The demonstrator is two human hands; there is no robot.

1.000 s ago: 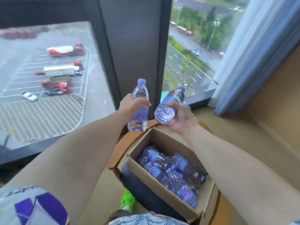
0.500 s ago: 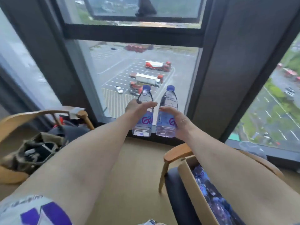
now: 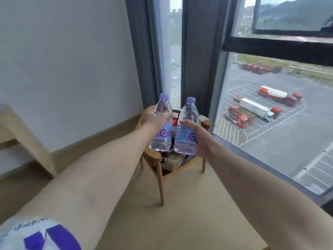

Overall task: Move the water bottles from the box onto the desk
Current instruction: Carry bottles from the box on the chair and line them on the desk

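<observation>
One upright bottle (image 3: 161, 127) in left hand (image 3: 156, 118), another bottle (image 3: 186, 129) in right hand (image 3: 197, 134).

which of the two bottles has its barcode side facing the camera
The bottle in the right hand, i.e. the right bottle: a barcode strip shows on its label. The left bottle, in the left hand, shows only the logo.

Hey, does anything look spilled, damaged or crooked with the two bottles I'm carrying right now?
Nothing stands out. The left hand and right hand each hold a capped, roughly upright water bottle, side by side, undented, with no spill showing.
</observation>
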